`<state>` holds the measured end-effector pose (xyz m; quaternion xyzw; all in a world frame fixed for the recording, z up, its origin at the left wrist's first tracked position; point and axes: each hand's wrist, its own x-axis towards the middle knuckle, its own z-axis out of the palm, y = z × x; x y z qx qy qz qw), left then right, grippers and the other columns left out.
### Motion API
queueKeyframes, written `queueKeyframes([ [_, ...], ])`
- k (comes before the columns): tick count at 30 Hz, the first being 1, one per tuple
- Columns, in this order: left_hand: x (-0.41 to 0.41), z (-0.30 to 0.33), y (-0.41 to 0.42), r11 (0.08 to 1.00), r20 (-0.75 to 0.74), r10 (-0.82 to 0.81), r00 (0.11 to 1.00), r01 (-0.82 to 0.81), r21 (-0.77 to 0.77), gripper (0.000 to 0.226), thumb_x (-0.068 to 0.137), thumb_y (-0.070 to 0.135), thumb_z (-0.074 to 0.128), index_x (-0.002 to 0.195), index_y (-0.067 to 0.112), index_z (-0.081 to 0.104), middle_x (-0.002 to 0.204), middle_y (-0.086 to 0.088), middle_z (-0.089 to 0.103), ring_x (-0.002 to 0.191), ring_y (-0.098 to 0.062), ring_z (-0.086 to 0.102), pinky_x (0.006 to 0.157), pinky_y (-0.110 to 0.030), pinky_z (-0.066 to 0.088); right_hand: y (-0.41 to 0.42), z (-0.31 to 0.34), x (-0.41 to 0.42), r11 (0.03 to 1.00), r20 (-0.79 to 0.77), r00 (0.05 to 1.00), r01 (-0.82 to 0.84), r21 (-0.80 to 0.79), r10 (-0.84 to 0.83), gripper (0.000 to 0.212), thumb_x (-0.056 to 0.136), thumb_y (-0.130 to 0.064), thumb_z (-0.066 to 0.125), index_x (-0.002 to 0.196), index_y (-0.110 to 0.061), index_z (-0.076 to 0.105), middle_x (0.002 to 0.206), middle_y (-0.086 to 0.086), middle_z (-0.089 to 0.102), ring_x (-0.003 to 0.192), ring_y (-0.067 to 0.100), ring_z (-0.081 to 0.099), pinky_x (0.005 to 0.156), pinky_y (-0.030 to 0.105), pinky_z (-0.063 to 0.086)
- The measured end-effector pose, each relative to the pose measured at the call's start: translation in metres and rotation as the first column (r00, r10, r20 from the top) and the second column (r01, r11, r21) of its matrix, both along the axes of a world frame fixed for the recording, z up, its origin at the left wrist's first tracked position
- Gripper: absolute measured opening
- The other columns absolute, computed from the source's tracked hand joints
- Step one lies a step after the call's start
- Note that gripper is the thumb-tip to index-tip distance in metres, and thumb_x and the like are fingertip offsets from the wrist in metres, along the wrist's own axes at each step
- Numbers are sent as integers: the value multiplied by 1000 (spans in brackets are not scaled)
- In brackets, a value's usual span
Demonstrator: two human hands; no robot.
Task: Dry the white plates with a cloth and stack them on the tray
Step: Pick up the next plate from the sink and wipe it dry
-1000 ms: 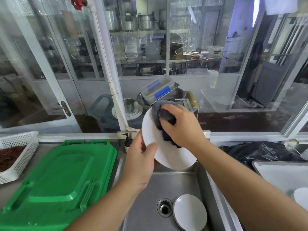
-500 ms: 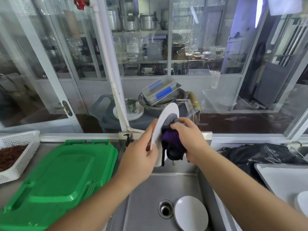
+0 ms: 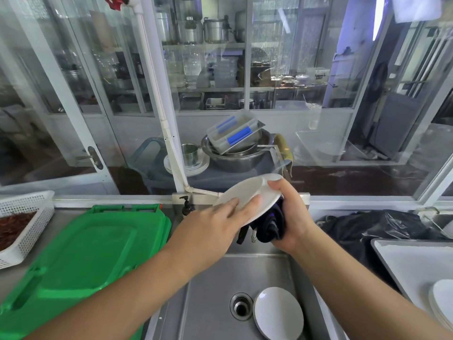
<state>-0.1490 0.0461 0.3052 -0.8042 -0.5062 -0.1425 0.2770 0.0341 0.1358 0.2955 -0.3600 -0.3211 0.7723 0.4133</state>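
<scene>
**Plate turned over, cloth now on the underside**

Over the last second I watched the white plate (image 3: 247,195) go from facing me, to edge-on, to its present tilt above the sink (image 3: 215,278), back rim raised toward the window. The dark cloth (image 3: 267,227), which had been rubbing the face, now sits bunched beneath the plate. I take that to mean one side is dried and the other is in hand, so this plate is close to ready for stacking.

My left hand (image 3: 215,229) lies with straight fingers flat on the upper surface, steadying it. My right hand (image 3: 289,214) is curled round the cloth under the plate, thumb hooked over the rim.

The plate looks plain, glossy and unchipped. A second plate (image 3: 278,312) lies in the sink beside the drain; right of the sink, the tray (image 3: 404,261) already carries stacked plates (image 3: 443,305).
</scene>
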Motion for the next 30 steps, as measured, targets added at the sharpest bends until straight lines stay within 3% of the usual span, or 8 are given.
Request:
queueKeyframes([
  [3,2,-5,0,999,9,-7,1000,7,43,86,76,6,79,154,27,51,123,-9,72,90,-27,75,50,-39,59,-3,-6,-1,1000,-39,999,22,16,-21,43,79,-46,68,99,-12,85,103,18,75,90,33,74,75,38,58],
  [11,2,-6,-1,998,222,-59,973,59,9,60,87,36,71,146,27,61,140,0,67,124,-24,68,83,-42,64,-5,-15,7,1000,-139,990,24,11,-22,76,76,-46,65,138,-1,64,113,25,72,86,40,74,62,38,60],
  [17,-16,-8,12,993,541,-21,841,82,-89,55,101,53,52,150,26,53,150,9,51,138,-10,46,117,-29,37,1,-21,13,998,-83,994,65,-11,-65,109,49,-49,76,144,0,56,102,25,60,65,35,52,59,33,35],
  [19,-23,-9,20,975,768,160,620,24,-222,59,102,56,51,154,31,43,152,15,44,137,-3,42,114,-26,37,3,-21,14,998,-112,992,58,-16,-59,111,44,-47,81,143,-2,58,111,24,58,71,36,49,60,35,33],
  [21,-25,-8,28,901,889,408,209,67,-429,61,100,55,58,154,33,42,151,12,49,133,-9,50,113,-37,43,4,-21,15,999,-166,985,51,0,-51,95,52,-48,76,137,-8,64,115,24,63,82,42,60,57,37,48],
  [24,-18,-3,36,805,692,580,-431,434,-404,33,99,35,68,128,18,68,123,-8,72,104,-25,72,97,-54,60,4,-22,16,999,-250,967,46,18,-40,66,70,-46,65,126,-11,72,111,23,70,83,44,67,52,43,57],
  [26,-14,0,34,773,495,623,-606,576,-266,27,93,27,73,114,11,72,102,-12,77,83,-25,76,72,-45,66,5,-23,16,999,-272,962,45,30,-35,54,74,-45,63,114,-13,80,107,22,73,82,44,69,51,45,58],
  [30,-2,-4,27,766,396,608,-688,639,-66,50,81,19,75,128,6,65,115,-15,77,91,-26,78,65,-36,65,7,-27,15,998,-249,968,53,42,-41,51,67,-48,69,104,-17,84,103,18,75,83,42,71,57,43,58],
])
